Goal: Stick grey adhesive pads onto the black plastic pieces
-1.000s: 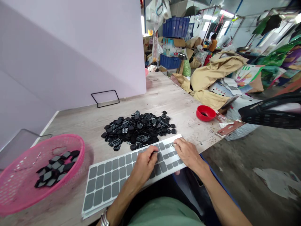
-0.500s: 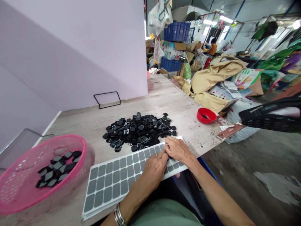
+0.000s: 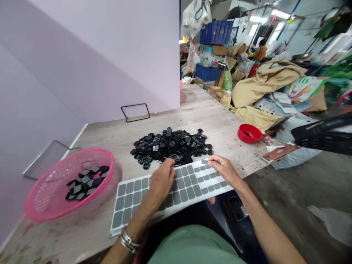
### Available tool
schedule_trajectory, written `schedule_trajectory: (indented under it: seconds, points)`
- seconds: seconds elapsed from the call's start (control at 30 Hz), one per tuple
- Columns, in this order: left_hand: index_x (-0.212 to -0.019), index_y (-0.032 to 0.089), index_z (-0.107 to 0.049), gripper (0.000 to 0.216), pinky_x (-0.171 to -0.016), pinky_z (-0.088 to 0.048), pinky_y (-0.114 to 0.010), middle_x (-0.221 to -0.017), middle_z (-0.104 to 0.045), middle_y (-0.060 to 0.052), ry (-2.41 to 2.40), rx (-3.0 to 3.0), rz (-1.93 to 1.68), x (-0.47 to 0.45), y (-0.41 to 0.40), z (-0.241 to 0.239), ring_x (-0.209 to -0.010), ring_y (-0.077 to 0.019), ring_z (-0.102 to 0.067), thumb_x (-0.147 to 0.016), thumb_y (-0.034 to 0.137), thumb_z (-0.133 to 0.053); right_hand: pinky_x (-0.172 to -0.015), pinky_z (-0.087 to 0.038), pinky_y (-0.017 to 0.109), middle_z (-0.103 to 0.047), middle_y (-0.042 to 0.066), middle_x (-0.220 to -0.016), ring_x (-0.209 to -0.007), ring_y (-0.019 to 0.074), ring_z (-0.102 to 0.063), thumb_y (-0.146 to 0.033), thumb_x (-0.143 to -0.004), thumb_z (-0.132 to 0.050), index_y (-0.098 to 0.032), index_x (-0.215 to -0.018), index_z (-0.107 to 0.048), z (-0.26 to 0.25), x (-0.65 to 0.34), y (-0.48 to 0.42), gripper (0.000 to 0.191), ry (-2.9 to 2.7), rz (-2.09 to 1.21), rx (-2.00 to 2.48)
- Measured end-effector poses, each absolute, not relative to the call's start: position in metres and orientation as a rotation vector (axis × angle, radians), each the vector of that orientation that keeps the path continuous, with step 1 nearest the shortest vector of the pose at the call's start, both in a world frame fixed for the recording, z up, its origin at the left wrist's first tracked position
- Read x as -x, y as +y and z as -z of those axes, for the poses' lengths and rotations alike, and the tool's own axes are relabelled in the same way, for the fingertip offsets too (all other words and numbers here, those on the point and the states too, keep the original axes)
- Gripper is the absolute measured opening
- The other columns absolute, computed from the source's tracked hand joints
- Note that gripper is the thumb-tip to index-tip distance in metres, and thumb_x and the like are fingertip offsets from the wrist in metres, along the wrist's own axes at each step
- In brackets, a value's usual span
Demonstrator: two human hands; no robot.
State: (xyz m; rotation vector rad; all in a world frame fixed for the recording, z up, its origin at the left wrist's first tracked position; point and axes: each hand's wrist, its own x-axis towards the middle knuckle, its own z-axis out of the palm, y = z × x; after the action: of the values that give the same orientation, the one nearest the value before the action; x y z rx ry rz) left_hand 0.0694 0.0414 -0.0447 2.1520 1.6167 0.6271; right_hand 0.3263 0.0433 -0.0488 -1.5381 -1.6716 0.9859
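My left hand (image 3: 161,180) is closed, fingertips bent down at the near edge of a pile of small black plastic pieces (image 3: 176,145). A dark bit shows at these fingertips, too small to make out. Under both hands lies a white sheet of grey stickers (image 3: 129,200), apparently on other sheets. My right hand (image 3: 224,169) pinches a grey sticker (image 3: 204,161) between thumb and fingers at the sheet's far right corner. Rows of smaller grey patches (image 3: 210,178) cover the sheet's right end. The left forearm hides part of the sheet.
A pink basket (image 3: 38,209) on the left holds several black pieces with grey faces. To the right stands a red bowl (image 3: 249,138) near the table edge. A black wire frame (image 3: 135,120) leans at the purple partition (image 3: 110,55). Sacks (image 3: 264,84) heap beyond the table.
My hands were together over the sheet's right part and have moved apart. The left went to the pile's edge, the right to the far corner with a grey sticker. The view has shifted.
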Motion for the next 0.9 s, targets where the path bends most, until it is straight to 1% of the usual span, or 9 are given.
schedule_trajectory:
  seconds: [0.1,0.23,0.3,0.4,0.53,0.63,0.73,0.8,0.9]
  points:
    - [-0.102,0.019,-0.053,0.019,-0.075,-0.039,-0.031,-0.096,-0.061,-0.008,1.783,-2.215,-0.415,-0.043,0.058,0.048,-0.09,-0.0218,-0.057,-0.089,0.023,-0.039,-0.051,-0.034,0.021,-0.046,-0.005,-0.062,-0.055,0.0107,-0.043,-0.034,-0.083,-0.046,-0.02,-0.083,-0.059,0.052,-0.338,0.023,0.019,-1.566,-1.065,1.59]
    - [-0.097,0.019,-0.055,0.017,-0.071,-0.039,-0.03,-0.092,-0.064,-0.008,1.771,-2.213,-0.294,-0.037,0.07,0.056,-0.089,-0.0238,-0.059,-0.087,0.03,-0.047,-0.051,-0.034,0.021,-0.048,-0.005,-0.063,-0.054,0.0104,-0.043,-0.034,-0.082,-0.049,-0.02,-0.09,-0.061,0.054,-0.346,0.005,0.02,-1.46,-1.123,1.63]
    - [-0.091,0.018,-0.055,0.017,-0.069,-0.038,-0.031,-0.088,-0.064,-0.009,1.787,-2.213,-0.31,-0.041,0.072,0.058,-0.087,-0.025,-0.06,-0.089,0.03,-0.044,-0.05,-0.033,0.021,-0.049,-0.005,-0.063,-0.053,0.0101,-0.043,-0.034,-0.082,-0.05,-0.02,-0.09,-0.061,0.055,-0.347,0.0,0.02,-1.425,-1.136,1.629]
    - [-0.083,0.018,-0.056,0.025,-0.066,-0.036,-0.03,-0.082,-0.064,-0.01,1.832,-2.183,-0.387,-0.046,0.077,0.056,-0.08,-0.0245,-0.06,-0.091,0.032,-0.037,-0.049,-0.032,0.021,-0.05,-0.004,-0.065,-0.054,0.0098,-0.043,-0.034,-0.081,-0.051,-0.019,-0.089,-0.061,0.055,-0.345,-0.003,0.019,-1.402,-1.162,1.604]
    - [-0.078,0.019,-0.055,0.033,-0.062,-0.037,-0.027,-0.069,-0.062,-0.004,1.856,-2.083,-0.541,-0.047,0.076,0.045,-0.067,-0.0189,-0.058,-0.092,0.037,-0.032,-0.048,-0.032,0.02,-0.052,-0.002,-0.07,-0.056,0.0095,-0.044,-0.033,-0.082,-0.052,-0.02,-0.098,-0.064,0.051,-0.331,-0.005,0.024,-1.387,-1.228,1.539]
    - [-0.075,0.019,-0.056,0.035,-0.054,-0.037,-0.023,-0.061,-0.059,0.001,1.61,-1.727,-0.79,-0.057,0.062,0.037,-0.053,-0.0127,-0.052,-0.089,0.045,-0.037,-0.049,-0.032,0.021,-0.051,-0.003,-0.072,-0.055,0.0085,-0.043,-0.032,-0.083,-0.052,-0.022,-0.111,-0.061,0.045,-0.308,-0.008,0.031,-1.374,-1.368,1.358]
    - [-0.079,0.017,-0.057,0.03,-0.046,-0.032,-0.019,-0.063,-0.059,0.002,1.209,-1.197,-0.93,-0.077,0.039,0.037,-0.048,-0.0087,-0.047,-0.082,0.047,-0.053,-0.052,-0.033,0.022,-0.048,-0.004,-0.074,-0.055,0.0075,-0.04,-0.029,-0.084,-0.054,-0.024,-0.125,-0.053,0.041,-0.28,-0.013,0.042,-1.39,-1.485,1.169]
    - [-0.078,0.017,-0.059,0.026,-0.047,-0.034,-0.018,-0.064,-0.06,0.002,1.066,-1.051,-0.925,-0.09,0.025,0.04,-0.051,-0.0077,-0.048,-0.08,0.043,-0.058,-0.057,-0.035,0.022,-0.05,-0.004,-0.076,-0.06,0.0079,-0.042,-0.026,-0.083,-0.055,-0.025,-0.13,-0.049,0.041,-0.264,-0.016,0.048,-1.414,-1.484,1.135]
    - [-0.076,0.016,-0.061,0.02,-0.057,-0.04,-0.018,-0.065,-0.06,0.001,0.977,-0.972,-0.92,-0.098,0.014,0.048,-0.058,-0.0078,-0.051,-0.08,0.036,-0.062,-0.063,-0.036,0.024,-0.052,-0.004,-0.078,-0.066,0.0088,-0.045,-0.022,-0.082,-0.055,-0.026,-0.133,-0.046,0.043,-0.254,-0.019,0.052,-1.443,-1.436,1.161]
